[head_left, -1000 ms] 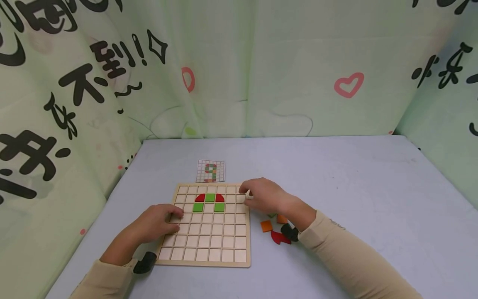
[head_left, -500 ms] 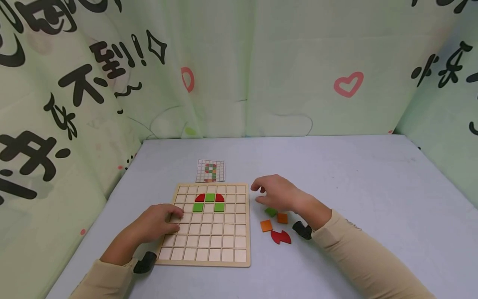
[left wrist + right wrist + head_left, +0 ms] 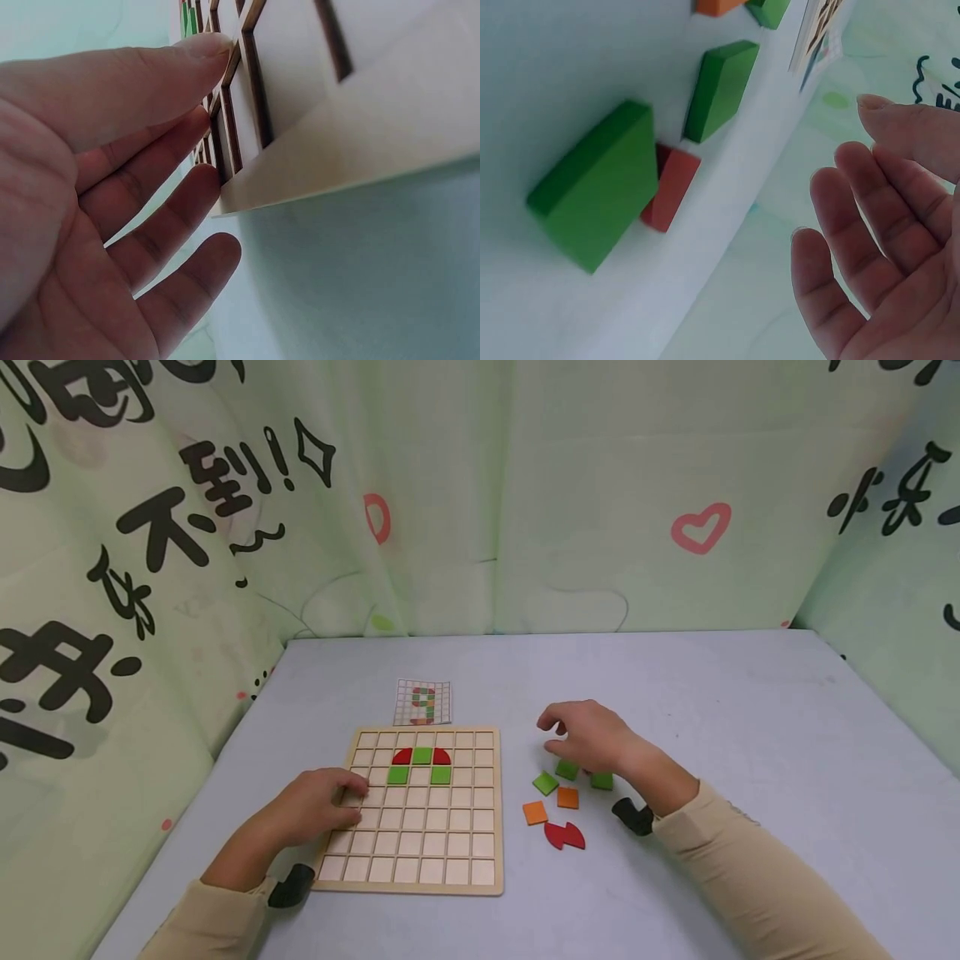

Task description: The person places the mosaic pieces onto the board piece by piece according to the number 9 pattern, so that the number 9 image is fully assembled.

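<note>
A wooden grid board (image 3: 420, 888) lies on the table, bearing two red rounded pieces and several green square tiles (image 3: 422, 757) near its top. My left hand (image 3: 318, 806) rests on the board's left edge, fingers relaxed; the left wrist view shows its thumb (image 3: 180, 71) over the grid. To the right of the board, my right hand (image 3: 592, 739) hovers with loosely bent fingers and nothing between them. Below it lie loose green tiles (image 3: 545, 783), two orange squares (image 3: 535, 813) and red pieces (image 3: 565, 836). Another red piece (image 3: 673, 187) shows beside a green tile in the right wrist view.
A small printed card (image 3: 423, 702) with a coloured grid pattern lies just behind the board. The white table (image 3: 712, 735) extends to the right. A pale green curtain (image 3: 585, 527) with black characters and red hearts stands around the back and sides.
My right hand has moved from the board's upper right edge rightward, uncovering the loose green, orange and red pieces. My left hand and the pieces on the board have stayed put.
</note>
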Action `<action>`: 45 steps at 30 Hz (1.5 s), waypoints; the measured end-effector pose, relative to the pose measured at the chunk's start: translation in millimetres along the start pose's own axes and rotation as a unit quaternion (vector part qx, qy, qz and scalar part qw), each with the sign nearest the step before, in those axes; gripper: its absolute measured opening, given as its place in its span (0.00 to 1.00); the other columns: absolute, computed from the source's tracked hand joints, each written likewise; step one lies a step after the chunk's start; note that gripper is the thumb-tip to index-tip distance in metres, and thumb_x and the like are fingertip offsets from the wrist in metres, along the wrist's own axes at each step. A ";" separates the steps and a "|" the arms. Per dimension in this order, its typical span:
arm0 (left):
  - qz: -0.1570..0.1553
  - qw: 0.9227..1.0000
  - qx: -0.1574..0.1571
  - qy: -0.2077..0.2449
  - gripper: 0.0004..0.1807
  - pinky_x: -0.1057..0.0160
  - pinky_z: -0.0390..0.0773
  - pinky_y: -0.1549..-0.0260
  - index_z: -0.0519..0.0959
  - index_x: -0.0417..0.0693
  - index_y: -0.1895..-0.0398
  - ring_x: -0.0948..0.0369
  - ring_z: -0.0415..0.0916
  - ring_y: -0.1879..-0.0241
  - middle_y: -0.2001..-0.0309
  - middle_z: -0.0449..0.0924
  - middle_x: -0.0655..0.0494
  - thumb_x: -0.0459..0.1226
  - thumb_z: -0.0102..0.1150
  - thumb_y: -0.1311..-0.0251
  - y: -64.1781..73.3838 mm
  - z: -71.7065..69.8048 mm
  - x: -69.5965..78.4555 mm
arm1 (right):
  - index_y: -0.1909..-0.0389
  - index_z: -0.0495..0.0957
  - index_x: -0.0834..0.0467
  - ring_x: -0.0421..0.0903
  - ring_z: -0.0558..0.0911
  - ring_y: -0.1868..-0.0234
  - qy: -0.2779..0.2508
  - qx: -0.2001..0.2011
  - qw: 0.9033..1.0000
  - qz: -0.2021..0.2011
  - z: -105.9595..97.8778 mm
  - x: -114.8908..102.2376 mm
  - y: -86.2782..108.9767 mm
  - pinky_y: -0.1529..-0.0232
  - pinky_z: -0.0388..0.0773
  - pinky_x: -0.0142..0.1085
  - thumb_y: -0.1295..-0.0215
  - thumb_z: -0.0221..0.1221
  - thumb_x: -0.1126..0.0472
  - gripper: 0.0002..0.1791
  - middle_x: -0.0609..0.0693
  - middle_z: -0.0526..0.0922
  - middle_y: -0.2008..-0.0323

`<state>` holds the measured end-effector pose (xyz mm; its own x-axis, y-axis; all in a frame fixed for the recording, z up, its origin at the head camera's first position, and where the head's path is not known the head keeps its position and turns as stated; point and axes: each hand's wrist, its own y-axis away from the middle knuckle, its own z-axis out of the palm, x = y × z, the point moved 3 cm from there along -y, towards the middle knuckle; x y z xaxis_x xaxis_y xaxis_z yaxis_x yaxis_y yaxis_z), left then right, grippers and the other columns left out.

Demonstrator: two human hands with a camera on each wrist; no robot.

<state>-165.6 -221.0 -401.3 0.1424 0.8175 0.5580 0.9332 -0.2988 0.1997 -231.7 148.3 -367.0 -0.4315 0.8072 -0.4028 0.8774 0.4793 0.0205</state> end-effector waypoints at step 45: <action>0.003 1.000 0.003 -0.006 0.15 0.42 0.70 0.41 0.83 0.47 0.51 0.44 0.68 0.36 0.42 0.79 0.49 0.36 0.71 0.42 0.3 0.3 0.5 | 0.53 0.81 0.62 0.51 0.78 0.58 -0.020 -0.051 0.997 0.046 7.9 40.4 25.2 0.51 0.79 0.48 0.40 0.65 0.67 0.14 0.50 0.82 0.60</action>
<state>-165.2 -220.5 -401.3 0.1519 0.8211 0.5502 0.9340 -0.3014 0.1919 -225.3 190.3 -389.9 -0.3390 0.8358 -0.4319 0.8863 0.4376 0.1513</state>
